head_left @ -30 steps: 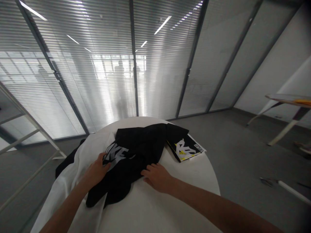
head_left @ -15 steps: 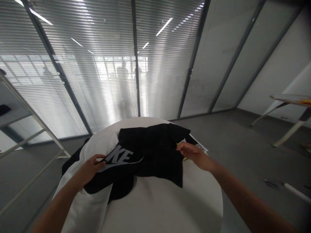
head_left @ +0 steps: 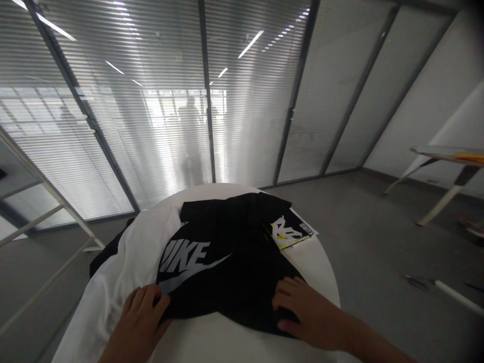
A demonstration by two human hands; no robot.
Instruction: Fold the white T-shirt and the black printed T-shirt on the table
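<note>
A black T-shirt (head_left: 242,262) with a grey "NIKE" print and swoosh lies spread over a round white table (head_left: 212,343). At its lower left edge, my left hand (head_left: 141,315) has its fingers curled on the cloth, beside a white garment (head_left: 136,237). My right hand (head_left: 306,310) grips the shirt's lower right part, fingers bent over the fabric and thumb below. Beyond that hand, by the shirt's right side, lies a flat black packet (head_left: 291,229) with white and yellow lettering.
Dark cloth (head_left: 109,247) hangs by the table's left edge. A white metal frame (head_left: 64,201) stands at the left, and another table (head_left: 446,154) at the right. Glass panels with blinds (head_left: 159,151) run behind. A white rod (head_left: 457,297) lies on the floor to the right.
Both hands have come down toward me, drawing the shirt's lower part nearer and flatter. More of the print shows, and the black packet at the right is now uncovered.
</note>
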